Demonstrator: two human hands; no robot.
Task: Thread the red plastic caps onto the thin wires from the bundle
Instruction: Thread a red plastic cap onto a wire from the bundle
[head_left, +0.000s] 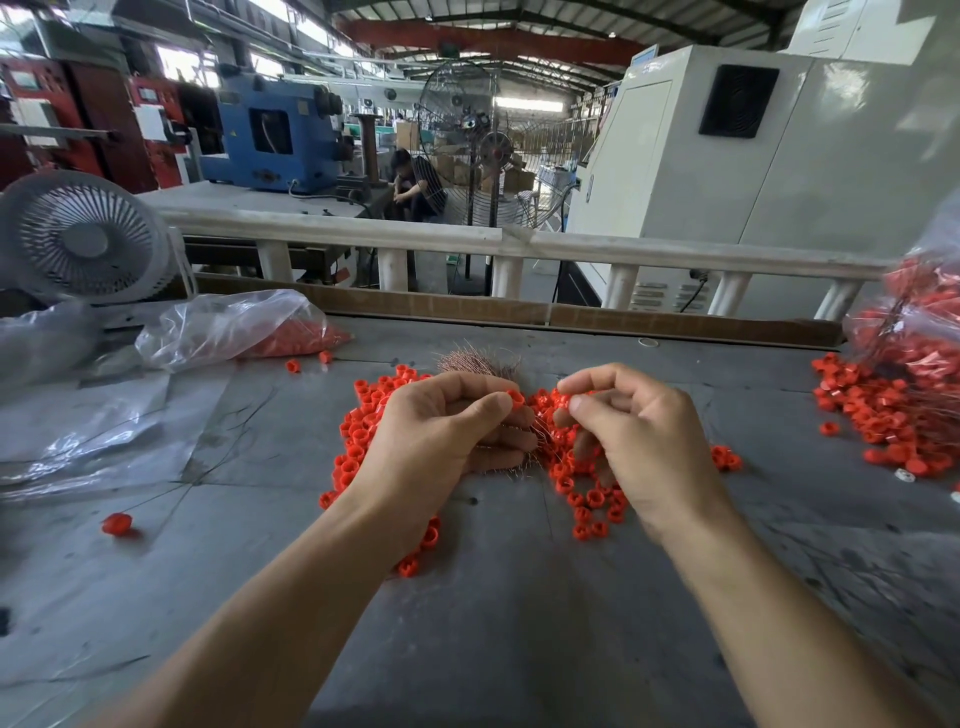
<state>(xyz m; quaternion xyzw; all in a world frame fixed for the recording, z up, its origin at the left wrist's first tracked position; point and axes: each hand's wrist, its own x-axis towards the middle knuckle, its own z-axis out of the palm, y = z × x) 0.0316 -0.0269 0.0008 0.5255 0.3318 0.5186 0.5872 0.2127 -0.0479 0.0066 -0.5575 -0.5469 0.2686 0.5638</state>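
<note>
Progress judged early to middling: a bag of unused caps (291, 332) is seen at far left, and a large loose heap of red caps (363, 415) remains unthreaded mid-table. A single cap (516, 398) is pinched by the left hand (441, 431), the wire bundle (480, 364) gripped beneath it. The right hand (634, 441) is closed in a fine pinch; whether a wire is held cannot be told. Finished wired caps (893, 415) are apparently piled at right. Grey scuffed table (519, 623); factory hall, fans and machinery behind.
</note>
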